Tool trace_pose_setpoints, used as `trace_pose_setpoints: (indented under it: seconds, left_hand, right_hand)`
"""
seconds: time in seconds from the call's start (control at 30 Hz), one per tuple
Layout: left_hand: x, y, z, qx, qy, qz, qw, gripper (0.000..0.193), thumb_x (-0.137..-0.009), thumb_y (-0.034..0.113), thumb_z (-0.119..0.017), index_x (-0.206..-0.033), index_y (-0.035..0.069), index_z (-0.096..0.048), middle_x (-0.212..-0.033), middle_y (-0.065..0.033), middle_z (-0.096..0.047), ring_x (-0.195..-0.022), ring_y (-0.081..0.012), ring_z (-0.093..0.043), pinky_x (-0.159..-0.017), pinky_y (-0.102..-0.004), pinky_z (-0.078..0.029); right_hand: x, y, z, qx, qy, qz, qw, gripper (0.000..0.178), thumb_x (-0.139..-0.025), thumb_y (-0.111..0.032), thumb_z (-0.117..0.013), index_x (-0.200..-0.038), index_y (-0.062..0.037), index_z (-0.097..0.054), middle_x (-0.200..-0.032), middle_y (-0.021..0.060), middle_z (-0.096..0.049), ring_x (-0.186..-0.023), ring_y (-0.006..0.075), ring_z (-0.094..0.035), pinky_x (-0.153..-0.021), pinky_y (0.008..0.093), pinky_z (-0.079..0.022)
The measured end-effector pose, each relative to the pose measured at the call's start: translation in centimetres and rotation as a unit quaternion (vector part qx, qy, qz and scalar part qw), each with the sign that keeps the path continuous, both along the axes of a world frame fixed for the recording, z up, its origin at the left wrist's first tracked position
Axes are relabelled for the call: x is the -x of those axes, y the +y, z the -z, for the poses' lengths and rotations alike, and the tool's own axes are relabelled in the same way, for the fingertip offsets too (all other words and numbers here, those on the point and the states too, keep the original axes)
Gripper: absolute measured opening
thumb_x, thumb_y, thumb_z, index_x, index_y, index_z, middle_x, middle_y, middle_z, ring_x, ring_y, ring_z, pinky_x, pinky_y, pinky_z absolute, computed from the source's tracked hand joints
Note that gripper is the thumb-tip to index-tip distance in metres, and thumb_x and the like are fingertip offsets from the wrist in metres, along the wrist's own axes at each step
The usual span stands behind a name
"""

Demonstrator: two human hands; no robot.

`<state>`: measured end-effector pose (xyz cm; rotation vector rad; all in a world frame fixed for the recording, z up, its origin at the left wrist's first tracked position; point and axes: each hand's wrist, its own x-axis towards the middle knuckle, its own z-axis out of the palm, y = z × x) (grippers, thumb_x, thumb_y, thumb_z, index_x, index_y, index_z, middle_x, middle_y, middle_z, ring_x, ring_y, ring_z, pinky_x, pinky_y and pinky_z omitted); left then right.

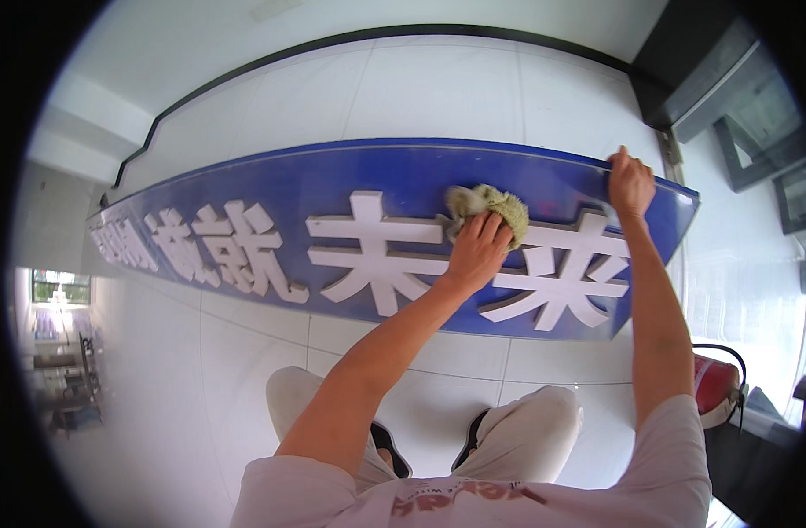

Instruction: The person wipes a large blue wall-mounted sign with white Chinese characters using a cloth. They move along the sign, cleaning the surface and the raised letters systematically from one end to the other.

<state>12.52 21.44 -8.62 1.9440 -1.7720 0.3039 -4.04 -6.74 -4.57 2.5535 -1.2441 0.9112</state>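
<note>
A long blue sign board (271,185) with raised white characters lies across a white tiled floor in front of me. My left hand (476,253) presses a crumpled yellow-green cloth (494,205) against the blue face between two of the white characters. My right hand (630,183) grips the sign's far top edge near its right end. Both forearms reach forward from the lower edge, above my knees in light trousers.
White floor tiles (245,370) surround the sign. A red fire extinguisher (715,383) stands at the right, beside dark framed glass. A black border line runs along the wall behind the sign. Shelves and furniture show faintly at far left.
</note>
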Motion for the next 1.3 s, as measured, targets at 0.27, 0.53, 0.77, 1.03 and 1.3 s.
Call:
trace_pose_setpoints:
  seconds: [0.27,0.53,0.77,1.03,1.3]
  left_hand:
    - [-10.3,8.6,-1.8,-0.078,-0.050,-0.077,0.993,0.039,-0.072,0.024,-0.071,-0.099,-0.003,-0.060,-0.099,-0.0151,-0.058,-0.095,-0.0334,-0.055,-0.084,-0.0427,-0.046]
    - [-9.9,7.4,-1.6,-0.027,-0.080,-0.087,0.993,0.030,-0.079,0.024,-0.063,-0.096,-0.001,-0.061,-0.090,-0.0173,-0.058,-0.090,-0.0320,-0.055,-0.084,-0.0449,-0.041]
    - [-7.7,11.9,-1.3,0.024,0.068,-0.159,0.985,0.042,-0.072,0.015,-0.066,-0.110,-0.001,-0.057,-0.109,-0.0147,-0.053,-0.101,-0.0314,-0.051,-0.086,-0.0414,-0.043]
    - [-6.0,3.7,-0.9,-0.016,0.037,-0.189,0.981,0.025,-0.078,0.009,-0.058,-0.102,0.001,-0.057,-0.099,-0.0125,-0.054,-0.094,-0.0282,-0.053,-0.083,-0.0395,-0.045]
    - [1.0,3.0,2.4,-0.038,0.389,-0.108,0.914,0.029,-0.083,0.022,-0.069,-0.100,0.002,-0.055,-0.095,-0.0197,-0.059,-0.090,-0.0390,-0.057,-0.079,-0.0473,-0.046]
  right_hand:
    - [0.4,0.7,-0.1,0.005,0.011,-0.022,1.000,0.044,-0.103,-0.032,-0.038,-0.079,-0.0130,-0.069,-0.076,0.0069,-0.067,-0.079,0.0261,-0.064,-0.081,0.0400,-0.047]
    - [1.8,-5.9,4.0,-0.022,0.118,0.013,0.993,0.039,-0.103,-0.035,-0.033,-0.108,-0.0115,-0.064,-0.093,0.0147,-0.069,-0.091,0.0368,-0.064,-0.081,0.0493,-0.049]
    - [2.1,-5.2,4.5,0.021,0.124,-0.090,0.988,0.035,-0.105,-0.028,-0.039,-0.108,-0.0069,-0.066,-0.096,0.0111,-0.069,-0.090,0.0321,-0.064,-0.080,0.0430,-0.049]
    - [1.9,-3.7,4.8,0.067,0.046,-0.096,0.992,0.036,-0.104,-0.027,-0.039,-0.095,-0.0039,-0.064,-0.092,0.0142,-0.066,-0.087,0.0347,-0.062,-0.077,0.0431,-0.048]
    - [-3.6,1.5,-0.8,0.041,0.026,-0.130,0.990,0.027,-0.098,-0.022,-0.044,-0.078,-0.0091,-0.057,-0.076,0.0125,-0.060,-0.075,0.0338,-0.060,-0.071,0.0453,-0.048]
